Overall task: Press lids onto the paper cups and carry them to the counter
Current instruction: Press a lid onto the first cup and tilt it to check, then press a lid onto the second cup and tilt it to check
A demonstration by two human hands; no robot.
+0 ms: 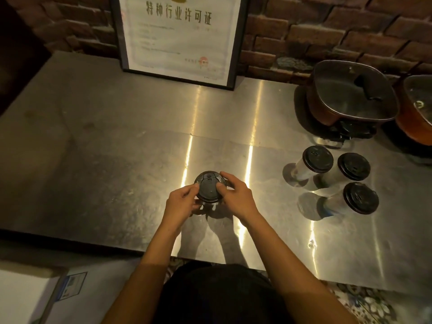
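While the lid (208, 185) is sat on the upright paper cup (208, 204) near the front middle of the counter (117, 136), it is clasped at opposite edges of its rim by the left grip (184, 199) and the right grip (235, 194), with thumbs laid on top. The cup's long axis is set straight down between both, so a vertical press is judged to be needed. Three lidded cups (354, 166) are stood well apart to the right, before two pots (353, 94); neither group is judged to obstruct.
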